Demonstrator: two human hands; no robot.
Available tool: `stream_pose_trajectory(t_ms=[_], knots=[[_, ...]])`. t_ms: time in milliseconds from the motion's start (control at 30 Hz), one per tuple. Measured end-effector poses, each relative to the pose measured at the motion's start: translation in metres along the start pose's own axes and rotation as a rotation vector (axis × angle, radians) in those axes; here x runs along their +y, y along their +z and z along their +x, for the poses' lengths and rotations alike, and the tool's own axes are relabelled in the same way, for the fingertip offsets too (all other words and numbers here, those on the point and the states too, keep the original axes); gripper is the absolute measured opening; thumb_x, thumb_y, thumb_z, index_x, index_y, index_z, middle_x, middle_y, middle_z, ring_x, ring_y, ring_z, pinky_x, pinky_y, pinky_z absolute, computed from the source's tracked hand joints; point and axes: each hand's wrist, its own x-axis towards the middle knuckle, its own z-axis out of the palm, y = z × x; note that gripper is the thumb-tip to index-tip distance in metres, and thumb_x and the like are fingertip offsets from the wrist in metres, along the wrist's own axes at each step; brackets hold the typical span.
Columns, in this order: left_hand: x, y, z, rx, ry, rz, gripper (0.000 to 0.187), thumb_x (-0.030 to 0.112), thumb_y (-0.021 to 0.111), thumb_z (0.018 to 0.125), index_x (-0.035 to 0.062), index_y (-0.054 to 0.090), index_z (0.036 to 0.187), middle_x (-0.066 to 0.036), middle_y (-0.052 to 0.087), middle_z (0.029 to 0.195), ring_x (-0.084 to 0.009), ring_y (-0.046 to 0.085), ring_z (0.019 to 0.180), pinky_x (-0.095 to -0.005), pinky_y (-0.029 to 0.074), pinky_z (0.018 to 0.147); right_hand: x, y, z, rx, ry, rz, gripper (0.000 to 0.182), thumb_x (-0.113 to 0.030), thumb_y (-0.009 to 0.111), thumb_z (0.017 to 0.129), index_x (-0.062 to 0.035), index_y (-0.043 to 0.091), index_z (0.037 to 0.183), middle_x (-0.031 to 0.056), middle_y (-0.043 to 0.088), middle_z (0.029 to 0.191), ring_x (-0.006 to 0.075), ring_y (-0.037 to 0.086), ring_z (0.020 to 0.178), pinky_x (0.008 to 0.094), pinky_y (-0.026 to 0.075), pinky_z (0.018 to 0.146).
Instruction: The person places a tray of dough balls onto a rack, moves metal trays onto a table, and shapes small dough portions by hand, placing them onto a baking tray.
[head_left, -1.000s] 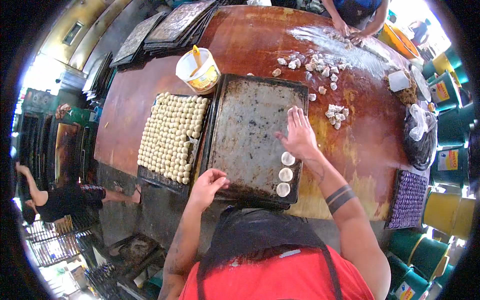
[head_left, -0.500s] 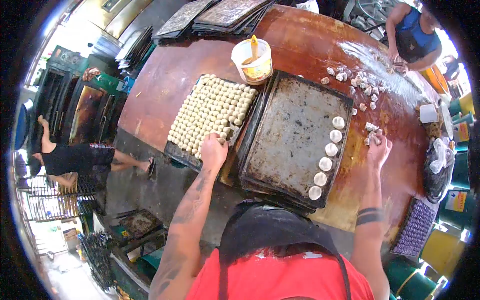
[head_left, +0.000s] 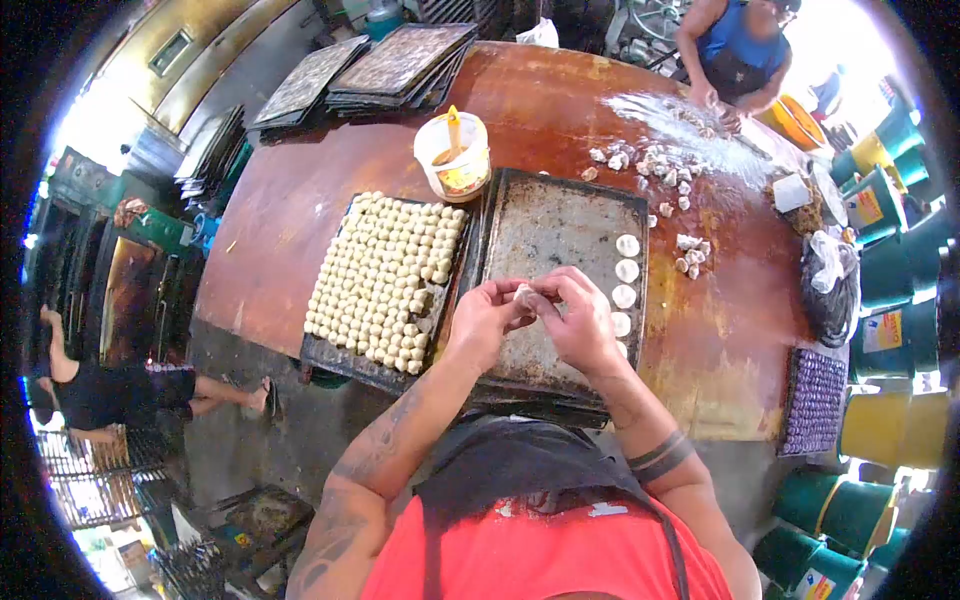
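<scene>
My left hand [head_left: 482,322] and my right hand [head_left: 578,322] meet over a worn metal baking tray [head_left: 560,225]. Between their fingertips is a small pale piece of dough [head_left: 523,292], partly hidden by the fingers. Down the tray's right side runs a row of flat round dough discs [head_left: 627,270]; my right hand covers part of the lower end. Left of my hands, another tray holds many small dough balls [head_left: 380,275] packed close, with a gap at its right edge. To the right, floury dough lumps [head_left: 692,255] sit in a cluster on the wooden table [head_left: 740,330].
A white tub [head_left: 455,175] with a yellow-handled brush [head_left: 454,130] stands behind the trays. Stacked trays [head_left: 400,65] lie at the back left. A co-worker [head_left: 735,55] handles something at the floury far edge. A tray of purple pieces [head_left: 815,400] is at right.
Both hands have come together over the middle tray, the left from the dough balls, the right from the lumps. A piece of dough is now between them. The camera view has shifted.
</scene>
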Motion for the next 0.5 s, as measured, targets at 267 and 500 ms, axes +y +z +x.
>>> stream_pose_trajectory(t_ms=[267, 500], knots=[[0.014, -0.003, -0.008, -0.116, 0.110, 0.024, 0.026, 0.003, 0.060, 0.091, -0.0015, 0.055, 0.117, -0.008, 0.064, 0.106, -0.0153, 0.059, 0.101, -0.0298, 0.051, 0.091, -0.015, 0.003, -0.002, -0.013, 0.067, 0.016, 0.036, -0.004, 0.072, 0.076, -0.0028, 0.064, 0.111, 0.0140, 0.059, 0.106, 0.0262, 0.060, 0.096, 0.0342, 0.051, 0.083], [0.038, 0.027, -0.011, -0.230, 0.058, -0.176, 0.031, 0.007, 0.064, 0.089, -0.0009, 0.059, 0.118, -0.010, 0.066, 0.104, -0.0164, 0.064, 0.088, -0.0300, 0.051, 0.082, 0.004, -0.004, 0.004, 0.059, 0.402, 0.807, 0.020, -0.009, 0.068, 0.086, -0.0021, 0.058, 0.102, 0.0053, 0.064, 0.093, 0.0130, 0.060, 0.082, 0.0267, 0.050, 0.073]])
